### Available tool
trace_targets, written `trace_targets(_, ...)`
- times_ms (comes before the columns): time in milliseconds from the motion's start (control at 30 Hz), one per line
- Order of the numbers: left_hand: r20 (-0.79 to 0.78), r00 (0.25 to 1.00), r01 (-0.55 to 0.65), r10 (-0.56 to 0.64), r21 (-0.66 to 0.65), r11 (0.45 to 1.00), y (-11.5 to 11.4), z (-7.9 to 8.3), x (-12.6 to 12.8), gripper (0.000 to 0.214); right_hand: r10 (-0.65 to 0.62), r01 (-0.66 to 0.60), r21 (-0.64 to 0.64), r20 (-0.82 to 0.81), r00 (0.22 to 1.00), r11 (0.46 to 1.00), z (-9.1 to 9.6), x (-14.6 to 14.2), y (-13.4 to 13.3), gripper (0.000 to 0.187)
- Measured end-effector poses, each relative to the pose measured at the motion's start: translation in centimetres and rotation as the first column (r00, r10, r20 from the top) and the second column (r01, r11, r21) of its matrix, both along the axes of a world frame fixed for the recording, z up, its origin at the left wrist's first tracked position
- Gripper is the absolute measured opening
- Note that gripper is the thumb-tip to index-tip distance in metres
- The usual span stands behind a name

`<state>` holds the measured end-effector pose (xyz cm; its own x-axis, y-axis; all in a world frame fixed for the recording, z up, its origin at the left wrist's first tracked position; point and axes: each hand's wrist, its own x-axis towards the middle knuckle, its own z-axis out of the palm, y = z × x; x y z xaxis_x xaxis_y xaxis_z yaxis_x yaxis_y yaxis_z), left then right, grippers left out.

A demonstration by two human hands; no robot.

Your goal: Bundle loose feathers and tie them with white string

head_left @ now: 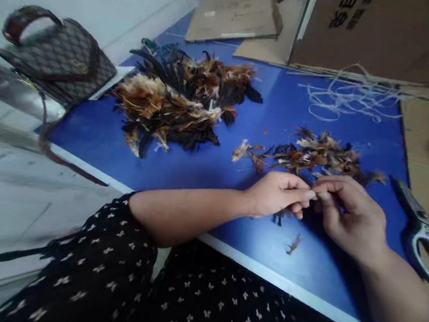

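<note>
One loose feather (pixel 293 244) lies on the table (pixel 259 246), just nearer than the fingers of the left hand (pixel 277 196) and right hand (pixel 355 215), which pinch tip to tip; I cannot tell what they grasp. Scissors (pixel 425 230) lie right of the fingers, and the small feather pile (pixel 323 156) just beyond them. Farther off come the big feather pile (pixel 182 102) to their left, then string (pixel 352 96) and a carton (pixel 381 40) past it.

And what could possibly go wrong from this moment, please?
The scissors lie close beside the right hand, so that arm could knock them. The smaller pile of loose feathers might scatter if brushed. The white strings look tangled and may knot when pulled.
</note>
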<state>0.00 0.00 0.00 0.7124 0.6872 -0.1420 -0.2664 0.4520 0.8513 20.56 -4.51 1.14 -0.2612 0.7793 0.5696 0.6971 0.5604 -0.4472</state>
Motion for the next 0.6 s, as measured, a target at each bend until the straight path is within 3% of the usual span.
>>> trace_targets(67, -0.014, 1.0, -0.012, 0.012, -0.021, 1.0, 0.1, 0.1, -0.2, 0.045, -0.057, 0.061, 0.077, -0.053, 0.997, 0.995, 0.2, -0.4, -0.3, 0.017)
trace_targets(167, -0.01, 0.999, -0.04, 0.04, -0.066, 0.997, 0.2, 0.3, -0.3, 0.04, -0.068, 0.083, 0.138, -0.115, 0.991, 0.987, 0.4, -0.7, -0.6, 0.032)
trace_targets(367, 0.031, 0.998, -0.047, 0.051, -0.112, 0.993, 0.2, 0.4, -0.3, 0.041, 0.052, -0.038, 0.095, -0.153, 0.987, 0.995, 0.6, -1.0, -1.0, 0.058)
trace_targets(467, 0.006, 0.998, -0.065, 0.066, -0.094, 0.993, 0.1, 0.5, -0.3, 0.035, 0.04, -0.028, 0.08, -0.155, 0.987, 0.996, 0.9, -0.6, -0.9, 0.053)
trace_targets(600, -0.015, 0.985, -0.173, 0.172, -0.06, 0.983, 0.2, 0.5, -0.3, 0.022, -0.212, 0.218, 0.153, -0.055, 0.976, 0.964, 0.9, 1.1, -0.3, 0.031)
